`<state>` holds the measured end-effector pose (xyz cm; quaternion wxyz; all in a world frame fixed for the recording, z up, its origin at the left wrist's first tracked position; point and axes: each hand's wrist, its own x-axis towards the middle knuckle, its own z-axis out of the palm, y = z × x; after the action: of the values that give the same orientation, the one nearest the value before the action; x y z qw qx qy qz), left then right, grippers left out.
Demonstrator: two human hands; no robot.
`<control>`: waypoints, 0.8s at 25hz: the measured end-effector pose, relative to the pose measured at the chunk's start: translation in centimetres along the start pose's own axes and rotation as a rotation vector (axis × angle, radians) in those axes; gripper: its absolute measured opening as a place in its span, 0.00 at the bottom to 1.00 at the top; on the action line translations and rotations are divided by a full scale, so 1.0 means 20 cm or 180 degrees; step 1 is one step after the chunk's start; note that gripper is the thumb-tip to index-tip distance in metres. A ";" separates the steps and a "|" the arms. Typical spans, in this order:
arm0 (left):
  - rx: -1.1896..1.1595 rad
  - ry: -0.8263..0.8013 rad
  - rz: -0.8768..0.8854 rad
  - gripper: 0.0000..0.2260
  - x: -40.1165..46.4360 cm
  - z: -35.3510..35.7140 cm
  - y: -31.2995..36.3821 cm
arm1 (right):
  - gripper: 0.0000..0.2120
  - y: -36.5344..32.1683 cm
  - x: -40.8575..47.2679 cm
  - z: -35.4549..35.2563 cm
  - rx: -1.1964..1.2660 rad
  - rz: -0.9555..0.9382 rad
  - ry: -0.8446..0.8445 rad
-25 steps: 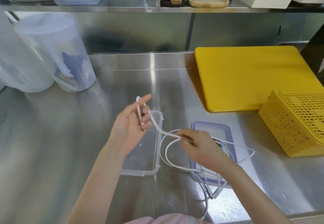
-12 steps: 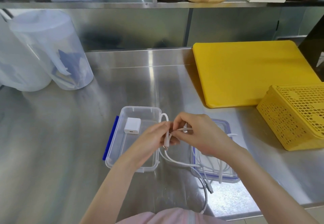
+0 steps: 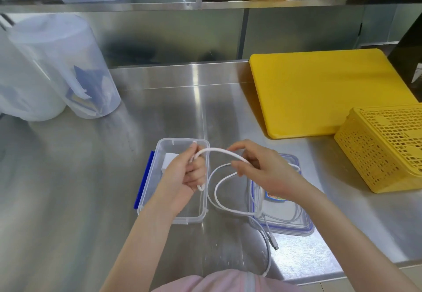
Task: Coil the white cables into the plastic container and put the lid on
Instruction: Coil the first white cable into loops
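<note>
A thin, round white cable (image 3: 225,152) is arching between both hands above the steel counter (image 3: 91,177). The left hand (image 3: 185,173) is holding one end, its fingers curled tightly round it, over the clear plastic container (image 3: 157,154). The right hand (image 3: 258,166) is pinching the cable between thumb and forefinger, the other fingers loosely bent. Below, the cable is sagging in two loose loops onto the counter and across the blue-rimmed lid (image 3: 306,227), which is lying just right of the container. More white cable is lying on the lid, and a grey-tipped plug (image 3: 274,243) is resting beside it. A white block (image 3: 167,161) is sitting inside the container.
</note>
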<state>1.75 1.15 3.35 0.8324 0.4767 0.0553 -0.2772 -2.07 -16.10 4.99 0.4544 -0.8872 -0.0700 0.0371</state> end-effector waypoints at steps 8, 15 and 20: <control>0.0153 -0.0457 -0.0562 0.12 -0.04 -0.01 -0.03 | 0.12 -0.02 0.02 -0.07 0.0839 -0.0221 0.0806; 0.0456 -0.0875 -0.0518 0.17 -0.07 0.00 -0.03 | 0.12 -0.08 0.07 -0.09 0.0671 -0.0351 0.1189; -0.0385 -0.1160 -0.0389 0.16 -0.10 -0.02 -0.02 | 0.12 0.02 0.08 0.04 0.0531 0.0303 0.0902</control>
<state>0.01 2.08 3.59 0.8374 0.3635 -0.0509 -0.4050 -0.56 -15.36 4.15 0.5296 -0.8451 0.0402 -0.0612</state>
